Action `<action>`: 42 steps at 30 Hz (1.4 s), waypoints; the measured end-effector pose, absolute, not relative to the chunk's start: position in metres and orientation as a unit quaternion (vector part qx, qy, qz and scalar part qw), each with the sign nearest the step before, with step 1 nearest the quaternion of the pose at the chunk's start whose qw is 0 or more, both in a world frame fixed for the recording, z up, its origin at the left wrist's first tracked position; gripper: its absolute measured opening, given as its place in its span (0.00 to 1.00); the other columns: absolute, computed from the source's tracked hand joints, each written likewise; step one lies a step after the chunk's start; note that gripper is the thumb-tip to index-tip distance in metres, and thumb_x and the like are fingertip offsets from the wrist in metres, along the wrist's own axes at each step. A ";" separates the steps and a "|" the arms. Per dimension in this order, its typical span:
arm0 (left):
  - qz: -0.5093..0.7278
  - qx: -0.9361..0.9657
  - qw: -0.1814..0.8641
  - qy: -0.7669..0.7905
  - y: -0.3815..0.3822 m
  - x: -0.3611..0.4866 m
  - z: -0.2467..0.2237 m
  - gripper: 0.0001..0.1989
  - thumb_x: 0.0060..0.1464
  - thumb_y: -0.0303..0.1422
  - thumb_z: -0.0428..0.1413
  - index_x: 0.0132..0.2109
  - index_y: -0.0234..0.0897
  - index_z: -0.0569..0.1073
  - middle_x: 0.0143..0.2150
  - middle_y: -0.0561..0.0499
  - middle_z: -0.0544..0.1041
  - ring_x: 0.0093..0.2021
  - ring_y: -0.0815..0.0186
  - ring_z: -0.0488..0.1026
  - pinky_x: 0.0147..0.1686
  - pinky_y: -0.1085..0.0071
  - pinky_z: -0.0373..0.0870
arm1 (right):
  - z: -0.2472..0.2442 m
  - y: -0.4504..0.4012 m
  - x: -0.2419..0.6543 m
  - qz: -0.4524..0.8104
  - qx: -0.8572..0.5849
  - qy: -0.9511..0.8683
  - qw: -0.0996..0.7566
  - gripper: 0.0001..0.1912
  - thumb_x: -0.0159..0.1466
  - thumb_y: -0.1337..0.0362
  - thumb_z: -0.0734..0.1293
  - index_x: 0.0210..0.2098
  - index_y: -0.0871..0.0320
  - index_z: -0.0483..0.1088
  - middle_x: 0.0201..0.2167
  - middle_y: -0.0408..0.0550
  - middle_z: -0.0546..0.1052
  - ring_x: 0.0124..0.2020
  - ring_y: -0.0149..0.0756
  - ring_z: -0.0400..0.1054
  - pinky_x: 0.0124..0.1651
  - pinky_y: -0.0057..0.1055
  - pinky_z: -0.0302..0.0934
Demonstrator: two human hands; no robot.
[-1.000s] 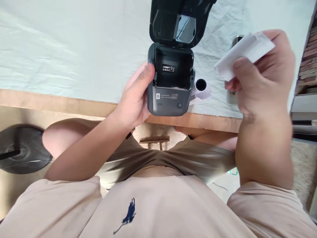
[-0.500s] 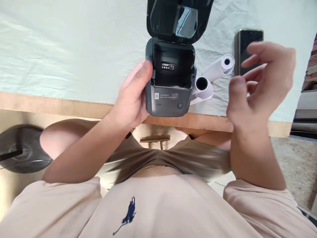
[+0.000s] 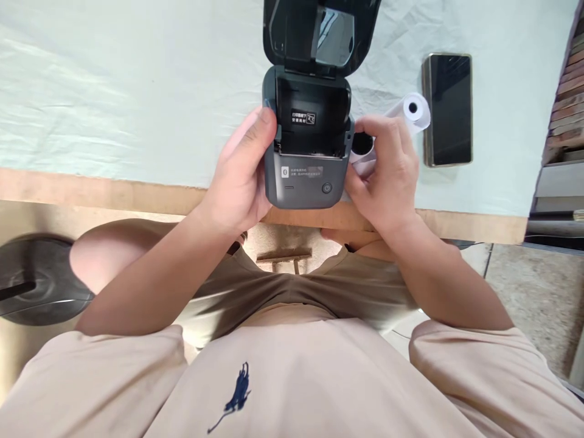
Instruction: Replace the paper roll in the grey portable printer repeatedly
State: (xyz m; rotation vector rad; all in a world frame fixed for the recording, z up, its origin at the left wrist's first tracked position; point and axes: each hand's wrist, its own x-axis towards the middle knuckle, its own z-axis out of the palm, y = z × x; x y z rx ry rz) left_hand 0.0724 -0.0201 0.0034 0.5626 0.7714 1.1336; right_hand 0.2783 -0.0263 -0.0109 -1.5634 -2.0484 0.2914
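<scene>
Left hand (image 3: pixel 244 161) closed on the near-left side of the grey printer (image 3: pixel 305 182), thumb lying along its wall beside the open bay (image 3: pixel 314 135). The printer is at the table's front edge, its lower end over the wooden border (image 3: pixel 100 190) as seen from above; whether it rests there or is lifted a little, I cannot tell. Its length runs away from the person, with the power button (image 3: pixel 326 188) at the near end and the dark lid (image 3: pixel 298 39) thrown back at the far end. The bay holds no roll (only a printed label (image 3: pixel 303 118) shows on its inner wall).

Just right of the printer lies the dark-cored roll (image 3: pixel 364 146), its core turned up toward the camera. The right hand (image 3: pixel 387 164) is much the nearer to it: thumb and forefinger curve round it from the right, bringing it between that hand and the bay, which opens to the left. Whether the fingers have a firm grip is hidden.

Beyond the knuckles, the second paper roll (image 3: pixel 413 109) slants out to the far right, its near part covered. Beside its end lies a phone (image 3: pixel 451 109), lengthwise away from the person, on the pale cloth (image 3: pixel 114 109).
</scene>
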 end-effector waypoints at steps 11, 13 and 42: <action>0.538 0.209 0.738 0.349 -0.024 0.073 0.000 0.12 0.77 0.36 0.52 0.52 0.37 0.79 0.48 0.48 0.85 0.71 0.51 0.76 0.65 0.57 0.81 | 0.012 -0.010 0.293 0.009 -0.395 -0.783 0.480 0.21 0.70 0.55 0.64 0.61 0.47 0.72 0.50 0.48 0.79 0.47 0.44 0.79 0.48 0.45 0.74; 0.539 0.257 0.734 0.324 -0.024 0.072 0.000 0.12 0.78 0.34 0.50 0.52 0.34 0.77 0.46 0.49 0.84 0.68 0.54 0.78 0.66 0.57 0.80 | 0.033 -0.011 0.280 0.031 -0.352 -0.819 0.452 0.22 0.70 0.60 0.63 0.62 0.50 0.74 0.53 0.47 0.83 0.50 0.43 0.81 0.51 0.43 0.75; 0.541 0.301 0.729 0.292 -0.019 0.069 -0.015 0.15 0.65 0.45 0.62 0.50 0.40 0.82 0.44 0.48 0.84 0.63 0.48 0.83 0.51 0.61 0.84 | 0.029 -0.002 0.255 0.005 -0.401 -0.830 0.388 0.07 0.68 0.62 0.70 0.47 0.50 0.76 0.45 0.46 0.82 0.48 0.47 0.77 0.55 0.46 0.69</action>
